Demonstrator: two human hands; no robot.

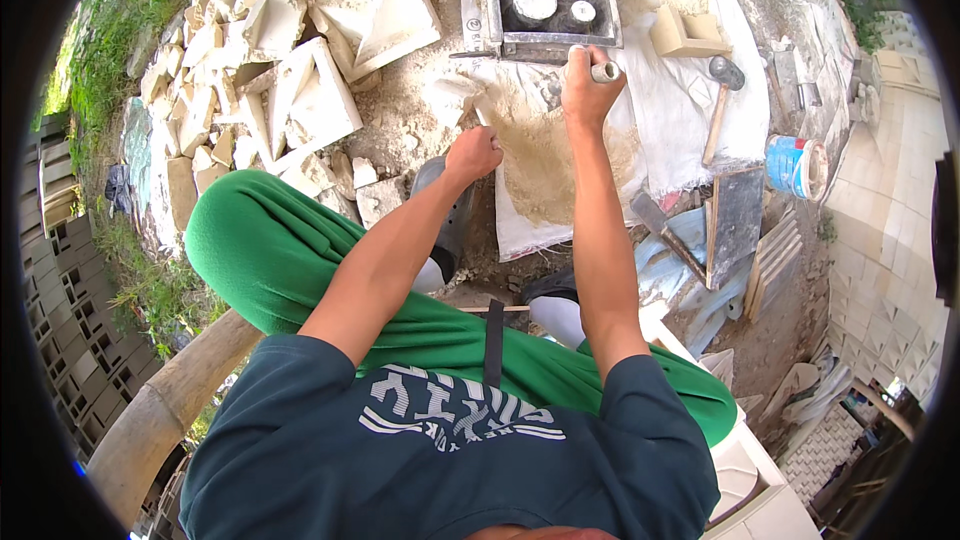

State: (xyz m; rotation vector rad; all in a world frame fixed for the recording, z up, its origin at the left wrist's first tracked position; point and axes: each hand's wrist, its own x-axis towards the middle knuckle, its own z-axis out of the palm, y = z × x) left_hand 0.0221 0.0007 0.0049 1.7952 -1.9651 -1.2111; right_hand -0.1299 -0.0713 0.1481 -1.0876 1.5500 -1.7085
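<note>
My left hand (pixel 474 152) is closed around the thin handle of a pale, dust-covered tool with a broad head (pixel 455 92); its exact kind is unclear. My right hand (pixel 590 93) is wrapped around a short, light-coloured cylindrical handle (pixel 606 72), whose round end points right; the rest of it is hidden by the fist. Just beyond that hand sits a dark square mould box (pixel 550 46), close to the knuckles. Inside the box stand several round posts with whitened tops, the largest (pixel 535 4) near the middle. Loose tan sand (pixel 545 165) lies on the white sheet below my hands.
Broken pale mould pieces (pixel 320 100) are heaped at the left. On the right are a tan block (pixel 690 32), a mallet (pixel 722 100), a blue-and-red bucket (pixel 795 168), a hatchet-like tool (pixel 668 235) and a dark board (pixel 735 225). A bamboo pole (pixel 170 405) runs at lower left.
</note>
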